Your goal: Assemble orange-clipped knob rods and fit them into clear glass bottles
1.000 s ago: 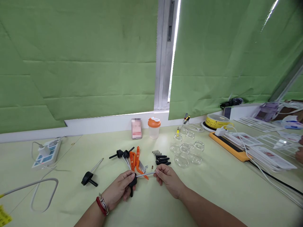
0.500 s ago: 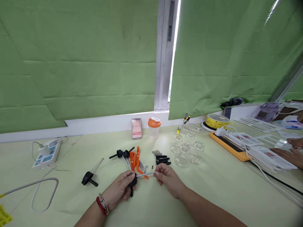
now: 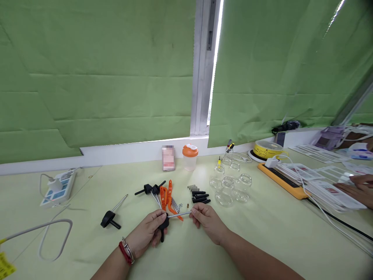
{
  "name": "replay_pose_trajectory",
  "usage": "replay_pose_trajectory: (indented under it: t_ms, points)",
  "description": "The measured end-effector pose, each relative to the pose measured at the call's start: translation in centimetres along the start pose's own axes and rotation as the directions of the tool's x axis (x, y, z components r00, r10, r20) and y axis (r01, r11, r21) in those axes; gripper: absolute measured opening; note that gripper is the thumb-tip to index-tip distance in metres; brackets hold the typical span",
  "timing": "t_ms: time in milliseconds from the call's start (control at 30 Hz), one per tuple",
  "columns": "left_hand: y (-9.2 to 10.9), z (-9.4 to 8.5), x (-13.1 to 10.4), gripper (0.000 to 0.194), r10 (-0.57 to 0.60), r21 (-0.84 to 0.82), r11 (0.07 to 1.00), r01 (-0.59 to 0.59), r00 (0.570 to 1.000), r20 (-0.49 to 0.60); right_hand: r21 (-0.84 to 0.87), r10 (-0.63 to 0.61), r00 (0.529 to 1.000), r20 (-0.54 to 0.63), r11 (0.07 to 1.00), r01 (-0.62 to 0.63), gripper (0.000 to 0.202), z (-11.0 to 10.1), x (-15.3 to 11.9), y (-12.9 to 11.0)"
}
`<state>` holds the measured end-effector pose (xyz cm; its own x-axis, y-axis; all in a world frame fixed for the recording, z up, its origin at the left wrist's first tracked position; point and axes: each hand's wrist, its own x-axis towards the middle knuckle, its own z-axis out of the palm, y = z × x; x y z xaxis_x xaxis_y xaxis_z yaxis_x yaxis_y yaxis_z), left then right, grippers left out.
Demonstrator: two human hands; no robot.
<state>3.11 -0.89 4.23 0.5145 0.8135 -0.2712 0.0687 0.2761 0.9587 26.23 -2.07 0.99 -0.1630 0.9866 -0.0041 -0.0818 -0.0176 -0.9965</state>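
Note:
My left hand (image 3: 151, 225) is closed round a black lid-like knob (image 3: 164, 223) with a side handle pointing down. From it a thin metal rod (image 3: 179, 214) runs right. The fingertips of my right hand (image 3: 206, 219) pinch the rod's far tip; whether a small part sits between them I cannot tell. Just beyond lie orange plastic strips (image 3: 169, 194), two more black knobs with rods (image 3: 147, 189) and some screws (image 3: 180, 206). Springs (image 3: 192, 188), short black handles (image 3: 201, 197) and tiny brown pieces (image 3: 188, 205) lie past my right hand. Another knobbed rod (image 3: 109, 219) rests on the left.
Several clear glass jars (image 3: 223, 196) stand at the right. Behind are an orange-lidded cup (image 3: 190, 157) and a pink pack (image 3: 168, 158). Power strips lie left (image 3: 60, 188) and right (image 3: 281, 182), with cables. A co-worker's hands (image 3: 354, 190) are by white sheets (image 3: 332, 194).
My hands and the rod hold nearly the same pose. At the far right the co-worker's hands have shifted slightly.

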Motion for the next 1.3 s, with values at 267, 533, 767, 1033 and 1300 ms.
replay_pose_trajectory:
  t_ms: [267,533,767,1033,1300]
  points:
    - [-0.1,0.0,0.1,0.036,-0.006,0.010,1.000,0.006,1.000,-0.003,-0.024,0.011,1.000,0.009,1.000,-0.011,0.031,0.0,0.0,-0.1]
    - [-0.2,-0.2,0.1,0.035,-0.009,-0.003,1.000,0.008,1.000,-0.009,-0.022,0.024,1.000,0.019,0.999,-0.024,0.029,-0.1,0.1,-0.1]
    - [-0.1,-0.2,0.1,0.035,-0.005,0.012,1.000,0.005,1.000,-0.002,-0.024,0.023,0.999,0.023,0.999,-0.022,0.030,-0.1,0.1,0.0]
    - [0.5,0.2,-0.4,0.033,0.093,0.257,0.962,-0.092,0.996,0.007,-0.069,-0.014,1.000,0.026,0.998,0.016,0.034,0.0,0.0,0.4]
    - [2.7,-3.3,-1.6,0.027,0.384,0.647,0.757,-0.090,0.862,-0.331,-0.042,-0.031,0.999,0.008,0.999,0.032,0.036,0.6,-0.5,-0.6]
